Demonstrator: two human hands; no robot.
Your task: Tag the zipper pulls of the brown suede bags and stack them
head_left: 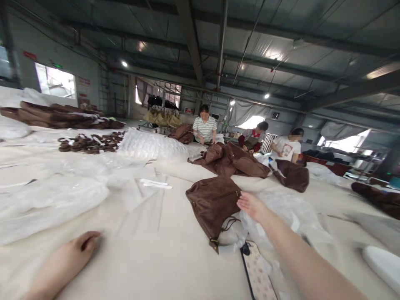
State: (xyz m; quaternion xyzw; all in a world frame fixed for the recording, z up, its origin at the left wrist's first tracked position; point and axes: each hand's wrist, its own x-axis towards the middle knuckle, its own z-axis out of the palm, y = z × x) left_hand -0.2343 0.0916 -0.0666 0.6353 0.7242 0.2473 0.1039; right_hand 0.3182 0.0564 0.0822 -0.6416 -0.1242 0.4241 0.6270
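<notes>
A dark brown soft bag (215,200) lies on the pale table (175,266), with a small gold-coloured zip pull near its right edge and thin dark cords at its lower right. My right hand (252,207) is at that right edge, fingers close together against the bag beside the zip pull; its thumb is hidden. To the left, my left hand (73,255) hovers at or just over the table, fingers curled in, with nothing visible in them. Below the bag lies a phone in a patterned case (258,271), partly under clear plastic (290,212).
More brown bags (231,160) lie beyond, with another brown bag (290,175) to their right. Bubble wrap (153,146), a heap of brown straps (90,142) and plastic sheeting (62,200) spread left. White strips (154,183) lie mid-table. Several co-workers (204,127) are across the table.
</notes>
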